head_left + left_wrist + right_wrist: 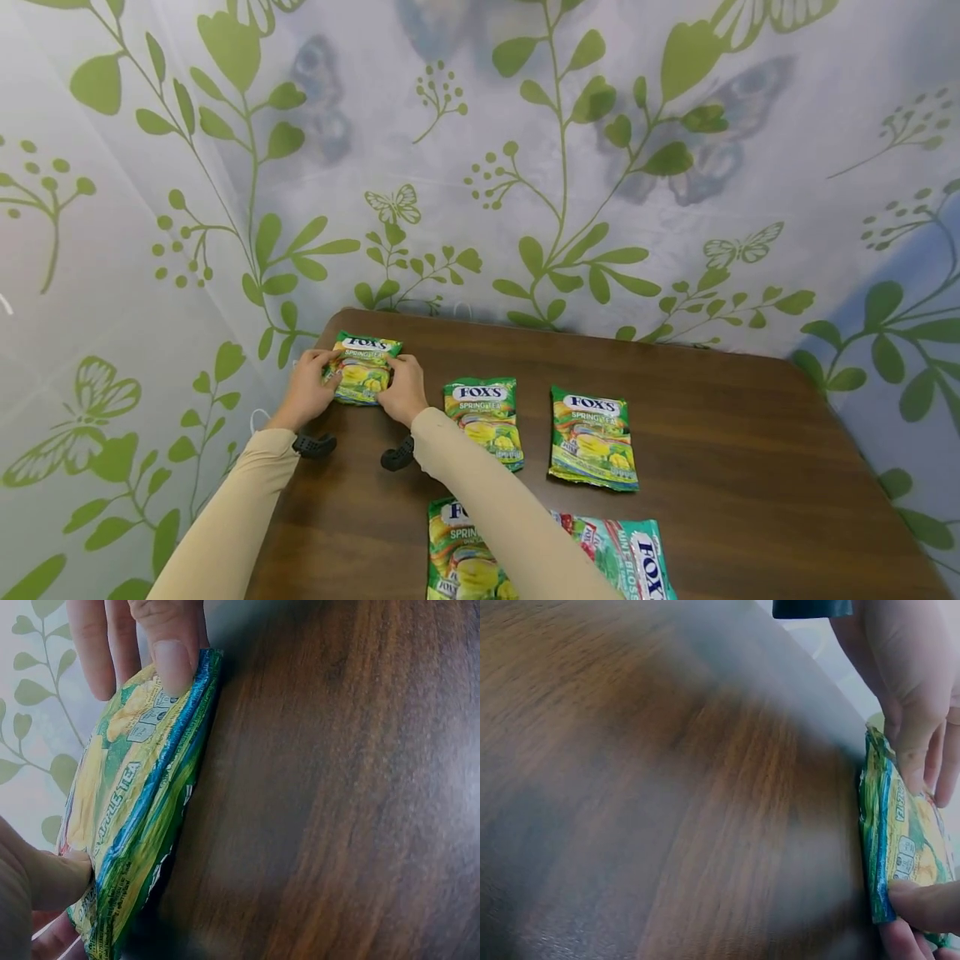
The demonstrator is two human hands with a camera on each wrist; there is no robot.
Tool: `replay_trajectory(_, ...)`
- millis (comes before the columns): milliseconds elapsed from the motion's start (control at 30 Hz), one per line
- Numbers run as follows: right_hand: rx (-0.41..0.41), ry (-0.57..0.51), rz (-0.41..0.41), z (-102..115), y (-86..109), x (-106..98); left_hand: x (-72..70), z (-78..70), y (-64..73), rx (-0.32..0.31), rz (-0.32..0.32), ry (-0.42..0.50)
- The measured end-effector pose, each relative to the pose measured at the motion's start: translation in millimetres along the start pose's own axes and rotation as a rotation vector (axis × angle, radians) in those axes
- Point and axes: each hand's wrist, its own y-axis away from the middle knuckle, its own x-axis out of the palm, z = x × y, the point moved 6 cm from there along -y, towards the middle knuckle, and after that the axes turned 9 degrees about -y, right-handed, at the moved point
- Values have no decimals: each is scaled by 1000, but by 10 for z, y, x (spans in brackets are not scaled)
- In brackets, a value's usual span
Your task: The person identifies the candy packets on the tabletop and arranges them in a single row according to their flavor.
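A green and yellow Fox's Spring Tea candy bag (pixel 362 372) is at the table's far left corner, printed face up. My left hand (pixel 304 390) grips its left side, thumb on the front and fingers curled under the edge. On the opposite side my right hand (pixel 405 392) pinches it the same way. The left wrist view shows the bag's (pixel 139 795) blue and green sealed lower edge close over the wood. In the right wrist view, my right thumb (pixel 922 904) presses near a corner of that edge.
Right of my hands lie two more Spring Tea bags (pixel 483 408) (pixel 592 437) on the brown table (pixel 720 467). Nearer, another Spring Tea bag (pixel 461 554) and a Mint Blossom bag (pixel 626 550) are partly covered by my right sleeve (pixel 510 508). A leaf-patterned curtain (pixel 465 208) hangs behind the table.
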Motion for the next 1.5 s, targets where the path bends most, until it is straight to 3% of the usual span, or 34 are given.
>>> replay_trajectory(333, -67, 44, -41, -148, -101, 78, -59, -123, 12, 33, -40, -34)
replay_trajectory(633, -131, 142, 12, 212, 276, -148, -160, -335, 112, 84, -125, -4)
replay_trajectory(867, -212, 181, 49, 350, 572, -278, -251, -629, 274, 138, -172, 30)
replay_trajectory(1000, -257, 190, 79, 402, 817, -375, -252, -776, 426, 169, -153, 43)
replay_trajectory(1200, -281, 218, 104, 465, 1140, -605, -235, -989, 569, 165, -108, 96)
replay_trajectory(1500, -268, 213, 159, 443, 1598, -874, -224, -1237, 819, 153, -80, 104)
